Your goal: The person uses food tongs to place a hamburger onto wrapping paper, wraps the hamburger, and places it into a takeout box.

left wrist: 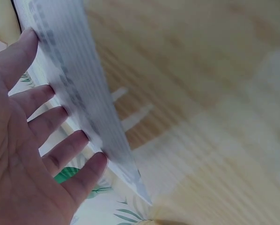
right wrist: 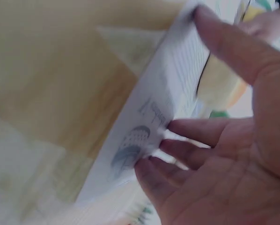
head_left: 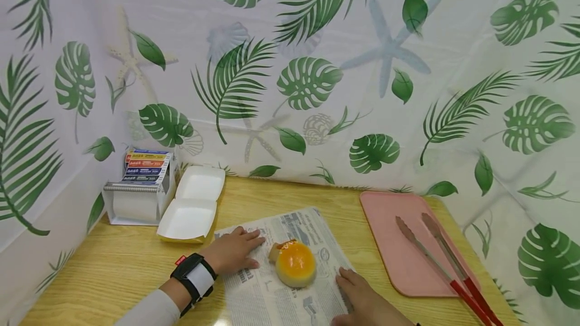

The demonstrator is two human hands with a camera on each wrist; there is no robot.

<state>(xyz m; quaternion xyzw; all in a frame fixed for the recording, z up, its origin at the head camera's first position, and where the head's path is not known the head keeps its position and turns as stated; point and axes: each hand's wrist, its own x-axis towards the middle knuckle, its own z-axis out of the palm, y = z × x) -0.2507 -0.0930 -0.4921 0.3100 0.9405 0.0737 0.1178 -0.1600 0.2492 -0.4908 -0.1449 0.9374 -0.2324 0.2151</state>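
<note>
Left hand [head_left: 234, 250] and right hand [head_left: 362, 300], outstretched, holding nothing, seemingly steady newsprint-patterned paper [head_left: 244, 298] under a bun [head_left: 296, 265]; folding would need pinched edges.

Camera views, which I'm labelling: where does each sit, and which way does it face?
Head: worn on the head, facing forward and down at the bun on paper; left hand, right hand and left sleeve show.
Left wrist: worn there, facing the paper's edge; left fingers and palm show.
Right wrist: worn there, facing the paper's edge; right fingers and palm show.
Wrist views share paper and table.
</note>
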